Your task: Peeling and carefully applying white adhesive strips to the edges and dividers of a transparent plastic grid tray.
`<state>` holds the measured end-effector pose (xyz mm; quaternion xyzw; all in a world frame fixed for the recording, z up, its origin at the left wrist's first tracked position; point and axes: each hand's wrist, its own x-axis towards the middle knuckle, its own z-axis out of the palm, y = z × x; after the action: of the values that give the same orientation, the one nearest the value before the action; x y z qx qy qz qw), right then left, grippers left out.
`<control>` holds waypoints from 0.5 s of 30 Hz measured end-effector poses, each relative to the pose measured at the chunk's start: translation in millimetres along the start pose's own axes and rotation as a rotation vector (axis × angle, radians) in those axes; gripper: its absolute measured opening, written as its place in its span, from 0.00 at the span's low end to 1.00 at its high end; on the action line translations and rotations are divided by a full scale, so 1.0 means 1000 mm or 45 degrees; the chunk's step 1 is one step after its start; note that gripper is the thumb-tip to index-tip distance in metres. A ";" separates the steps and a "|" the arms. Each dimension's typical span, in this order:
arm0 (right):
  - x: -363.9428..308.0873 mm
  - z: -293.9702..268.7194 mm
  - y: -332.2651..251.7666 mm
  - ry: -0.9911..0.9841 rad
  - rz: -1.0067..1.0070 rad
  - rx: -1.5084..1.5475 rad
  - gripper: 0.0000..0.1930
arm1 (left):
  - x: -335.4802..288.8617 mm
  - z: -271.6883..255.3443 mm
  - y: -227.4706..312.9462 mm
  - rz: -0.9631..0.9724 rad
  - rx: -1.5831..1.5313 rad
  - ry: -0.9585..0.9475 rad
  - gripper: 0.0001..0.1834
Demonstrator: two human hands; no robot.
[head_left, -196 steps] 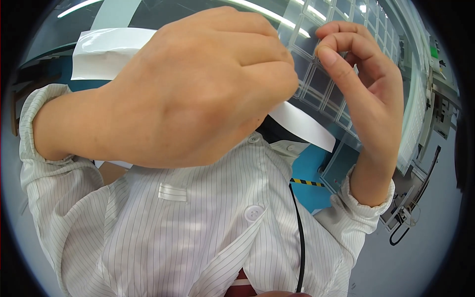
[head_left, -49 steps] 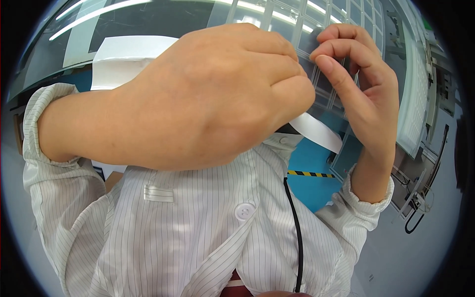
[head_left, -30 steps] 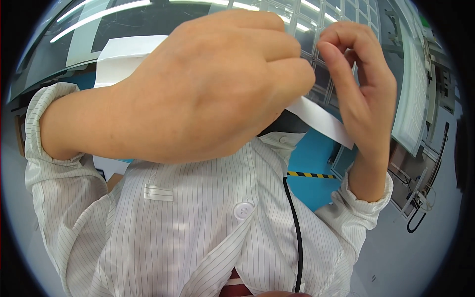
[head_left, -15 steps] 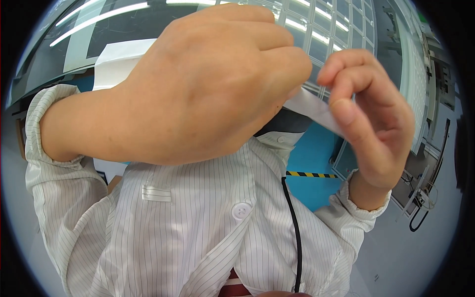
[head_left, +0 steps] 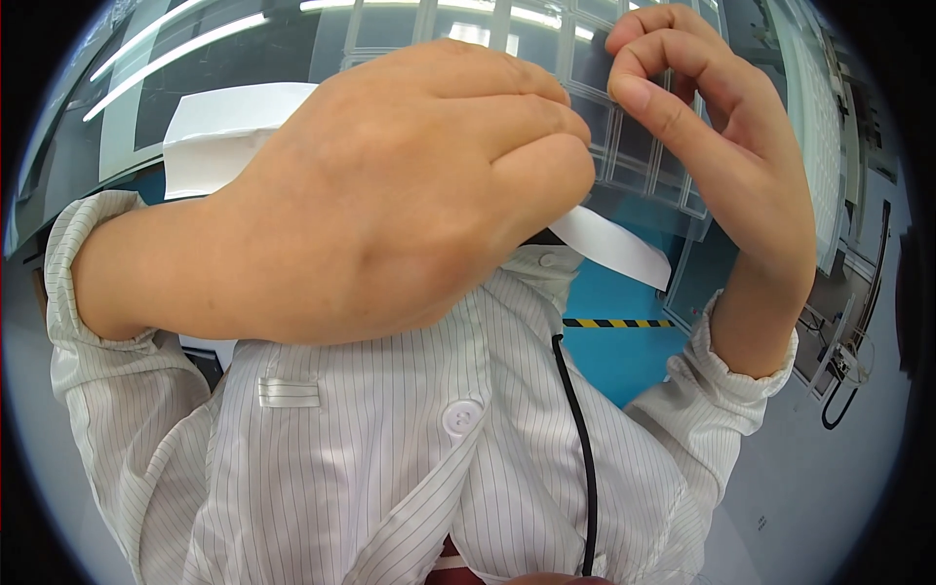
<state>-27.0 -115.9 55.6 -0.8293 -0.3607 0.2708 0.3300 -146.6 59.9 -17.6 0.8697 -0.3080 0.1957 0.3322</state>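
My left hand (head_left: 390,195) fills the middle of the view, its back toward me and its fingers curled closed. A white paper strip (head_left: 614,249) comes out from under its knuckles, and its free end hangs down to the right. On the other side, a creased white piece of paper (head_left: 229,127) shows behind my left wrist; whether it is the same strip is hidden. Higher up at the right, my right hand (head_left: 721,127) is apart from the strip, with thumb and forefinger pinched together. What they hold, if anything, is too small to make out.
Beyond my hands lies a clear plastic grid of compartments (head_left: 609,146) on a glossy dark surface. A blue floor (head_left: 614,361) with a black-and-yellow tape line (head_left: 619,323) shows below. A black cord (head_left: 580,439) runs down my striped coat.
My right hand has moved up, off the end of the white strip, which now hangs free. My left hand has shifted slightly left and down, still with the strip.
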 end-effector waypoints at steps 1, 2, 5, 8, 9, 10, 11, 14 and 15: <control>0.001 0.001 -0.002 -0.003 0.015 -0.001 0.06 | 0.000 -0.003 -0.001 0.008 0.006 0.012 0.10; 0.003 0.002 -0.001 -0.003 0.015 0.003 0.06 | 0.000 -0.005 -0.001 0.014 0.017 0.029 0.09; 0.008 0.005 0.003 0.029 0.015 -0.041 0.05 | 0.002 -0.013 -0.001 -0.010 0.027 -0.022 0.09; 0.008 0.004 -0.006 0.040 -0.038 -0.111 0.05 | 0.003 -0.019 -0.001 -0.033 0.012 -0.095 0.08; 0.009 0.005 -0.006 0.033 -0.043 -0.124 0.04 | 0.003 -0.019 -0.002 -0.032 0.011 -0.097 0.08; 0.009 0.005 -0.006 0.026 -0.048 -0.137 0.04 | 0.003 -0.019 -0.002 -0.025 0.015 -0.084 0.08; 0.010 0.006 -0.006 0.026 -0.048 -0.136 0.04 | 0.002 -0.019 -0.002 -0.019 0.020 -0.071 0.08; 0.010 0.007 -0.008 0.031 -0.023 -0.052 0.05 | 0.002 -0.020 -0.002 -0.015 0.018 -0.060 0.08; 0.009 0.005 -0.007 0.021 -0.040 -0.028 0.05 | 0.002 -0.021 -0.002 -0.014 0.017 -0.062 0.08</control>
<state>-28.5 -103.0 55.6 -0.8293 -0.3740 0.2547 0.3279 -146.4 74.8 -2.3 0.8781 -0.3099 0.1749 0.3198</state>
